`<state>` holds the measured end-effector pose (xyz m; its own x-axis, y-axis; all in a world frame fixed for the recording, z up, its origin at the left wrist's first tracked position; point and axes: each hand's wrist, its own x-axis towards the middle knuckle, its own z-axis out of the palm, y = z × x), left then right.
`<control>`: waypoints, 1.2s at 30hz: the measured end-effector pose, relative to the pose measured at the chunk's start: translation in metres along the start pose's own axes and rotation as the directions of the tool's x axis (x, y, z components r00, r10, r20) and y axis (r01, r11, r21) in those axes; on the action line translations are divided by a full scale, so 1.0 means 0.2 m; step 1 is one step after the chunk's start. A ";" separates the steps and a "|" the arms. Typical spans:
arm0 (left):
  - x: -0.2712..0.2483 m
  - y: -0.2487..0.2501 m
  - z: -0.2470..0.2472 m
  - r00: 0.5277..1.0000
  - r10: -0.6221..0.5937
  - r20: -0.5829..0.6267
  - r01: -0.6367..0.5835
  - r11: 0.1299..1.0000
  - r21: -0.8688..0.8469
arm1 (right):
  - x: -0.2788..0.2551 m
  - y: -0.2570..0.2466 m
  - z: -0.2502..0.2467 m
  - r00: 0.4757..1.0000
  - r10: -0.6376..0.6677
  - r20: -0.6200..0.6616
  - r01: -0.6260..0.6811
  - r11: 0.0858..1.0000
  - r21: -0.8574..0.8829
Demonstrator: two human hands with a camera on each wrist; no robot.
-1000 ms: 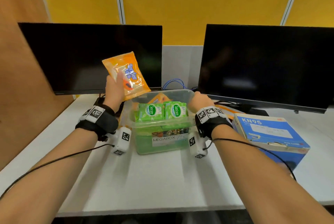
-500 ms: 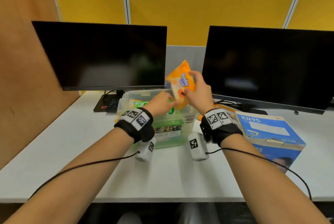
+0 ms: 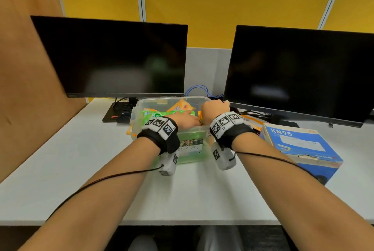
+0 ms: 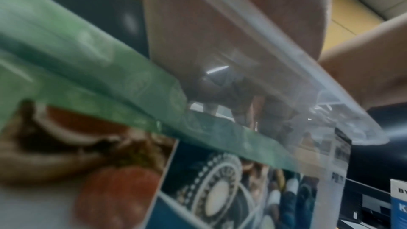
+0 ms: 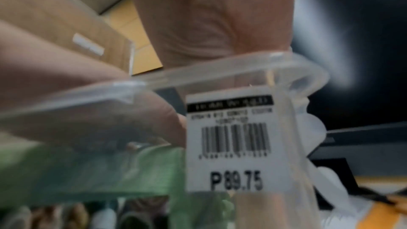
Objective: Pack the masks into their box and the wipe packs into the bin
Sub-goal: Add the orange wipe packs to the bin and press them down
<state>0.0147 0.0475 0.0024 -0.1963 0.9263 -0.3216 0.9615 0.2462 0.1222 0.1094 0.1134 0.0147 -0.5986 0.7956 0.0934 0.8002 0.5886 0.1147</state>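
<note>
The clear plastic bin [image 3: 172, 99] stands mid-table between my arms. Green wipe packs [image 3: 153, 114] fill its front, and an orange pack [image 3: 182, 106] lies at its back. My left hand [image 3: 186, 122] reaches in over the near rim, fingers stretched flat on the green packs [image 4: 88, 55]. My right hand [image 3: 215, 107] is curled, knuckles up, over the bin's right end. A sliver of the second orange wipe pack [image 3: 200, 118] shows just under it; the rest is hidden. The blue KN95 mask box [image 3: 299, 143] sits closed on the right. No loose masks show.
Two dark monitors [image 3: 113, 58] stand close behind the bin, with cables [image 3: 198, 89] between them. Something orange [image 3: 251, 122] lies behind my right wrist. A wooden partition [image 3: 24, 88] walls off the left. A price label [image 5: 231, 137] is stuck on the bin's front wall.
The orange pack went from my left hand to my right above the bin, then down into its right end. Both hands have dropped into the bin.
</note>
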 end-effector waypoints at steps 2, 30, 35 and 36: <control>0.01 -0.01 0.01 1.000 -0.013 -0.020 0.014 1.000 0.019 | 0.03 -0.02 0.01 0.999 0.012 0.048 -0.007 0.996 -0.092; 0.05 -0.03 0.03 0.999 0.035 -0.033 -0.039 0.990 -0.139 | 0.17 0.39 0.49 0.980 0.105 0.166 -0.123 0.987 0.099; 0.04 -0.02 0.04 0.999 0.036 -0.038 -0.041 0.988 -0.150 | 0.21 0.36 0.58 0.955 0.147 0.259 -0.186 0.974 0.133; 0.04 -0.02 0.03 0.999 0.034 -0.034 -0.039 0.987 -0.158 | 0.21 0.34 0.61 0.940 0.115 0.321 -0.168 0.975 0.144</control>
<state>0.0112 0.0513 -0.0068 -0.1703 0.9433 -0.2849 0.9260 0.2521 0.2810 0.1429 0.2042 -0.0938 -0.4592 0.8616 -0.2162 0.8863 0.4609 -0.0460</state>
